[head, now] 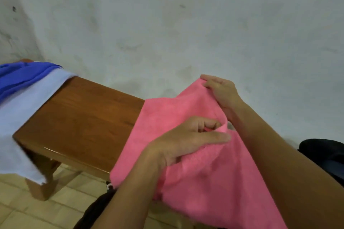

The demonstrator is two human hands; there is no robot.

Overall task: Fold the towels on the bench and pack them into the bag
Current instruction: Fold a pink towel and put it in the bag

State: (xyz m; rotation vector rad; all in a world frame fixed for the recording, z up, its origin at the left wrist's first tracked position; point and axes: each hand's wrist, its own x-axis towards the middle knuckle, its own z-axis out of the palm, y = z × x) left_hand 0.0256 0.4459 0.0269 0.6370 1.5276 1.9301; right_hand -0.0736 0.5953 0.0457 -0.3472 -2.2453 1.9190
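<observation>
Right now both hands are busy with the pink towel (167, 117), which lies over the right end of the wooden counter (83, 113) and spills off its near edge toward the person's lap. The left hand (186, 141) sits near the middle of the cloth; its fingers (206, 122) are curled in and its thumb lies straight along the top, so that a raised fold of pink fabric is pinched between them. The right hand (221, 91) is farther off, at the towel's upper edge beside the wall — its fingers are bent over that edge and grip it, lifting the corner clear of the counter. Between the two hands the towel stands up in a soft ridge, while the rest of it lies loose and creased. At the left end of the counter a pale lilac towel (24, 109) is spread flat and hangs down over the near edge toward the tiled floor (55, 202), and a deep blue towel (22, 76) lies crumpled on top of it at the far side. The middle of the counter between the lilac towel and the pink one shows bare wood. A dark object (325, 154) sits at the right edge, behind the right forearm — what it is cannot be told.
</observation>
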